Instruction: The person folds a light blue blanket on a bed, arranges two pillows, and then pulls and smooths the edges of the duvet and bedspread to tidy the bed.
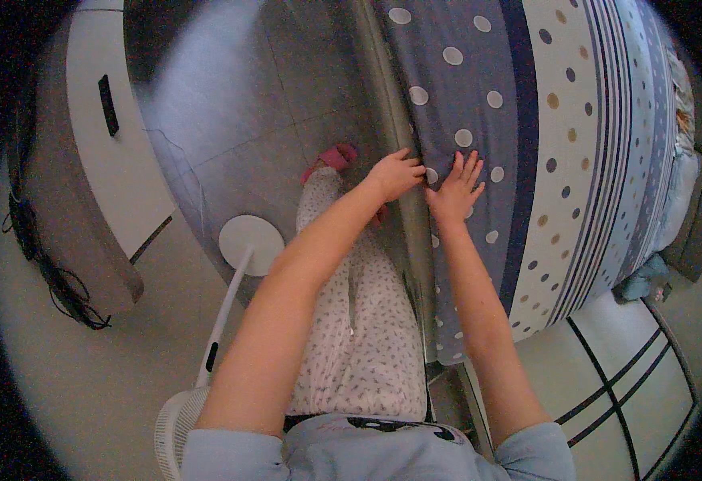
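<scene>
A bed sheet (552,150) with polka dots and stripes covers the mattress on the right. My right hand (456,191) lies on its grey dotted part near the mattress edge, fingers spread and pointing away from me. Just left of it, my left hand (396,175) reaches over the bed's padded side rail (394,120), its fingertips at the seam between rail and mattress. Whether those fingertips pinch any cloth cannot be made out. Both hands are close together but apart.
A white standing fan (250,245) is at my left, its round base on the tiled floor. Farther left is a white-fronted cabinet (101,144) with black cables (62,288) on top. A white cabinet with black lines (603,373) stands at the lower right. Bedding lies at the far right.
</scene>
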Motion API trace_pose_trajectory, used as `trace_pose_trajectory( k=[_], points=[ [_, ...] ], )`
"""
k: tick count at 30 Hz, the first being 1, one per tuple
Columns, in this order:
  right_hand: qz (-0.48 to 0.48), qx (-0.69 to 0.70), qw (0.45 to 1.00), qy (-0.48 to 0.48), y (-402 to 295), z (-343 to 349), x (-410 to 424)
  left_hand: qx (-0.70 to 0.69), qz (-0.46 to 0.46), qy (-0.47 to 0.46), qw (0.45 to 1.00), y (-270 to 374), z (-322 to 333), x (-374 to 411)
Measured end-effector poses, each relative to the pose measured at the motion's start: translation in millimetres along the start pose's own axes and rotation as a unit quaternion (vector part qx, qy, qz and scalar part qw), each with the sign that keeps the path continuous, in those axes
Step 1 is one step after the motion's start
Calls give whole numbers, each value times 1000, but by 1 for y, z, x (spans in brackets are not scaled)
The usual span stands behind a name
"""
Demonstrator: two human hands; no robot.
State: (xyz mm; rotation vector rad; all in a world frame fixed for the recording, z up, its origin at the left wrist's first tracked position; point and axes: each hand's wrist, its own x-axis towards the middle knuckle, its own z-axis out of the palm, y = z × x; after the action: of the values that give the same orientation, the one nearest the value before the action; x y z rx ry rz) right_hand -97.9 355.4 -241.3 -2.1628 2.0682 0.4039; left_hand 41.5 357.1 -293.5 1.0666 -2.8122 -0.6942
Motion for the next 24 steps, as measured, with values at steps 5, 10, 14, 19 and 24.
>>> trace_pose_trajectory(
  k=[5,10,14,19,24],
  points=[
    [-22,11,999,-38,10,1,4,79,24,23,996,3,0,-10],
    [-29,14,996,-89,12,-2,11,33,14,46,998,2,9,-12],
    [-30,-15,992,-125,3,-10,12,21,17,99,995,-4,17,-13],
    [-13,-15,995,-100,0,-5,9,55,-27,55,997,8,9,-8],
    [-27,0,997,-72,1,1,6,50,-56,40,996,17,2,-9]
  ],
)
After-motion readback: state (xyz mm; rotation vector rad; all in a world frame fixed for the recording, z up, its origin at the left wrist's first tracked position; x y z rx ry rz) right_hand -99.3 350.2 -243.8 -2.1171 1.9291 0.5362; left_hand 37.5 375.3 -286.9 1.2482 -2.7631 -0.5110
